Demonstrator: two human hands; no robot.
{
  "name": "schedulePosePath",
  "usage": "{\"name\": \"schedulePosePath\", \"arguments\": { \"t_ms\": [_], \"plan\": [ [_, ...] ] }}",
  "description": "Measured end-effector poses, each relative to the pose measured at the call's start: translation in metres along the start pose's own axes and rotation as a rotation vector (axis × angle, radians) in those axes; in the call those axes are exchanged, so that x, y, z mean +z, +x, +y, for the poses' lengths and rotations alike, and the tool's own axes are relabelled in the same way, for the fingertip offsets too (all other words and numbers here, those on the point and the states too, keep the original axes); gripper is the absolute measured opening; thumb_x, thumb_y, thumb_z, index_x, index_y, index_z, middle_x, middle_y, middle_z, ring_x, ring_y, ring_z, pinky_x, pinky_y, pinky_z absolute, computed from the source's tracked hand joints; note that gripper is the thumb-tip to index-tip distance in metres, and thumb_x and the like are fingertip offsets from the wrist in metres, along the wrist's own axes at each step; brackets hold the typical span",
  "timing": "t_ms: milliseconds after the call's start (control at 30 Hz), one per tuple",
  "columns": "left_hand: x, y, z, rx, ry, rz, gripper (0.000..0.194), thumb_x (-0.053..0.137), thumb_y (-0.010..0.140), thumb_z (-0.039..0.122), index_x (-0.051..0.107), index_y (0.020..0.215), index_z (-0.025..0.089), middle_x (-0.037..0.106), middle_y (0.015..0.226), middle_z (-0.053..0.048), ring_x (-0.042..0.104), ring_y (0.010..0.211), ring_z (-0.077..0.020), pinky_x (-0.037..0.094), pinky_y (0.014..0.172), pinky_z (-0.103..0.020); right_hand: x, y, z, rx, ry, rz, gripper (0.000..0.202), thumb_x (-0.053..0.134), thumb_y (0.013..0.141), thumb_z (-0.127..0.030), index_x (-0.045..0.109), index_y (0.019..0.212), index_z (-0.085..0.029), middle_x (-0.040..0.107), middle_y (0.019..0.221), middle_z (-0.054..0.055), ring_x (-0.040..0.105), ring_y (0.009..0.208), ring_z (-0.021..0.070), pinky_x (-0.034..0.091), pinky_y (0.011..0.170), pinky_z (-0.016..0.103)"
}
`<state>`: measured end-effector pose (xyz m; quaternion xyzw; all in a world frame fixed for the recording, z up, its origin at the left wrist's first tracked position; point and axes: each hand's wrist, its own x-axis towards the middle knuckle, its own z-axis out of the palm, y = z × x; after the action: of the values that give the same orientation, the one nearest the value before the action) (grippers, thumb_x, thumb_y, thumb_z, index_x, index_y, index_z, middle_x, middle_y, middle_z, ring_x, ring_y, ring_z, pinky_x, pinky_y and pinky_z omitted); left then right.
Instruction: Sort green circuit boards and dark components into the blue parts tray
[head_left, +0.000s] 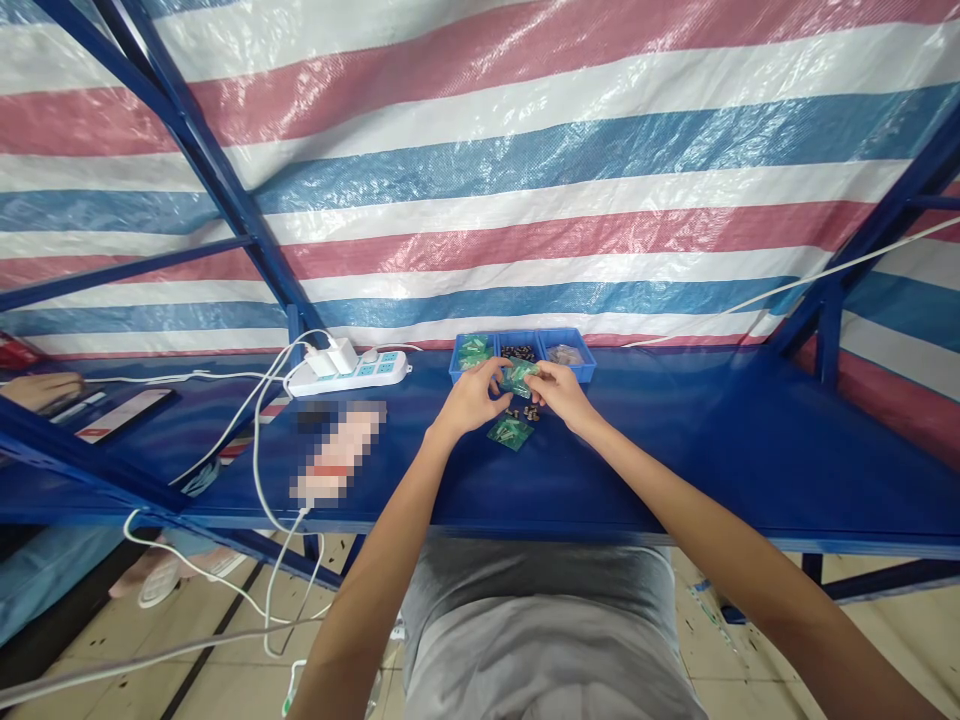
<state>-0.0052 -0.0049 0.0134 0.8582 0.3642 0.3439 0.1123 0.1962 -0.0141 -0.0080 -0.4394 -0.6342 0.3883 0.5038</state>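
Between my two hands is a small green packet (519, 377), held up just in front of a blue three-compartment bin. My left hand (474, 396) curls its fingers and thumb at the packet's left edge. The right edge is pinched by my right hand (561, 394). Below them on the table lies another green packet (511, 433) with small pieces showing inside. Several small brass-coloured parts (531, 412) are loose beside it. In the blue bin (589, 372) are green packets on the left, small dark parts in the middle and clear bags on the right.
A white power strip (384, 370) with chargers stands to the left, its white cables looping over the table edge. Near it lies a blurred-out phone-shaped item (341, 455). Another person's hand (45, 390) and a phone (126, 415) are far left, beyond a blue frame post (225, 170).
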Motion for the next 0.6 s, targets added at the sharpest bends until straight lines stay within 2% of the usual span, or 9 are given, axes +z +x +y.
{"name": "schedulePosePath", "arguments": {
  "t_ms": [200, 333, 433, 533, 600],
  "plan": [
    [0.002, 0.000, -0.004, 0.011, 0.045, 0.017, 0.040, 0.061, 0.083, 0.016, 0.060, 0.123, 0.021, 0.064, 0.097, -0.003, 0.062, 0.072, -0.0154, 0.052, 0.076, -0.031, 0.003, -0.001, 0.001, 0.014, 0.045, -0.003, 0.034, 0.066, 0.083, -0.053, 0.059, 0.074, -0.021, 0.061, 0.067, 0.001, 0.057, 0.056, 0.0158, 0.047, 0.052, 0.029],
    [0.003, 0.000, -0.003, 0.050, 0.078, 0.041, 0.033, 0.056, 0.090, 0.015, 0.064, 0.121, 0.020, 0.066, 0.100, -0.005, 0.063, 0.079, -0.0167, 0.052, 0.078, -0.031, 0.002, 0.000, 0.001, -0.061, 0.008, 0.058, 0.044, 0.069, 0.081, -0.061, 0.065, 0.073, -0.018, 0.064, 0.102, 0.009, 0.057, 0.059, 0.0130, 0.050, 0.050, 0.030],
    [0.004, 0.001, -0.004, 0.075, 0.070, 0.096, 0.028, 0.052, 0.095, 0.017, 0.067, 0.120, 0.020, 0.067, 0.102, -0.006, 0.064, 0.085, -0.0177, 0.052, 0.080, -0.031, 0.001, 0.000, -0.002, -0.083, 0.026, 0.044, 0.048, 0.067, 0.082, -0.064, 0.067, 0.070, -0.018, 0.061, 0.119, 0.012, 0.063, 0.073, 0.0171, 0.050, 0.049, 0.029],
    [0.005, 0.003, -0.008, 0.040, 0.033, 0.170, 0.022, 0.051, 0.098, 0.023, 0.069, 0.110, 0.019, 0.065, 0.098, -0.007, 0.063, 0.085, -0.0177, 0.052, 0.078, -0.030, 0.001, -0.004, -0.009, -0.073, 0.113, -0.028, 0.044, 0.068, 0.083, -0.062, 0.068, 0.075, -0.019, 0.067, 0.109, 0.012, 0.067, 0.090, 0.0249, 0.050, 0.051, 0.027],
    [0.006, 0.004, -0.010, -0.003, 0.009, 0.206, 0.019, 0.053, 0.098, 0.025, 0.069, 0.105, 0.018, 0.065, 0.095, -0.006, 0.063, 0.083, -0.0173, 0.051, 0.075, -0.029, 0.002, -0.007, -0.013, -0.047, 0.139, -0.058, 0.040, 0.069, 0.083, -0.060, 0.068, 0.081, -0.020, 0.071, 0.093, 0.010, 0.069, 0.090, 0.0265, 0.049, 0.051, 0.027]
  ]
}}
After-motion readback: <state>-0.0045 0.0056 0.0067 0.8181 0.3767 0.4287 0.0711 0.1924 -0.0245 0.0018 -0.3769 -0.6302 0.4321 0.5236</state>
